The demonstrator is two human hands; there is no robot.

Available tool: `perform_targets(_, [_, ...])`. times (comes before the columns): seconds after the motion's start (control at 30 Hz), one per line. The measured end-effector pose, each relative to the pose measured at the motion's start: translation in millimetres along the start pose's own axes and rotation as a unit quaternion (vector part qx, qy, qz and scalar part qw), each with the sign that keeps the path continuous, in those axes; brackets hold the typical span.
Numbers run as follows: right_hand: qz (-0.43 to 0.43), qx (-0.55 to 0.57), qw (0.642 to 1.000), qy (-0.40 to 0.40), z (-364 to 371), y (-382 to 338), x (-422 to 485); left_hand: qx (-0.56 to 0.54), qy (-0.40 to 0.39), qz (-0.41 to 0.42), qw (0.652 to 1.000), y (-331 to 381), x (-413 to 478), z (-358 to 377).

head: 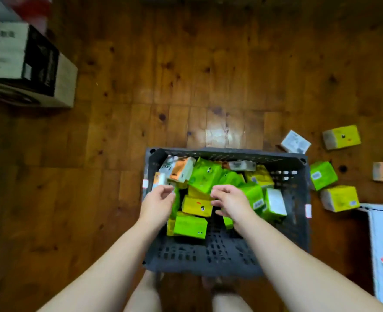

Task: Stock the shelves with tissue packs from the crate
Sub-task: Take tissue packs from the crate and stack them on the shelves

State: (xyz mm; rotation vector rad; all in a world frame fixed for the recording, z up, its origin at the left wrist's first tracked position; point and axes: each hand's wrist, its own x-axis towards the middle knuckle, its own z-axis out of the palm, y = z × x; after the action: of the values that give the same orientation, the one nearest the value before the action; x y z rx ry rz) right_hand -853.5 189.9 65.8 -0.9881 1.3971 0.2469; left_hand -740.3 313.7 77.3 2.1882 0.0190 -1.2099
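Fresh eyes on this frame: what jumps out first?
The dark crate at centre, heaped with bright green and yellow packs, with the left hand and right hand over them, neither holding one. Next, the loose packs scattered on the wooden floor right of the crate, and a large box at upper left.

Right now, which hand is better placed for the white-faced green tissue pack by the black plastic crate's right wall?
The right hand: it hovers beside the white-faced green tissue pack; the left hand is by the black plastic crate's left wall.
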Motion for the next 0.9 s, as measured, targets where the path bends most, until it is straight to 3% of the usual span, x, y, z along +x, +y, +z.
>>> perform_targets(0.1, [0.015,-0.018,1.000,-0.009,38,22,59,-0.101,-0.002,-0.056,0.993,-19,56,16])
perform_targets(0.37, [0.038,0.034,0.998,0.021,92,49,143,-0.204,0.005,-0.152,0.967,-52,142,46])
perform_targets(0.53, [0.035,0.040,0.998,0.023,105,51,169,-0.194,-0.001,-0.164,0.967,-72,153,59])
perform_targets(0.7, [0.007,-0.026,0.994,0.108,120,44,179,-0.196,-0.033,-0.161,0.967,-76,157,66])
perform_targets(0.9, [0.001,0.069,0.994,0.087,89,43,139,-0.291,-0.057,-0.204,0.933,-49,131,51])
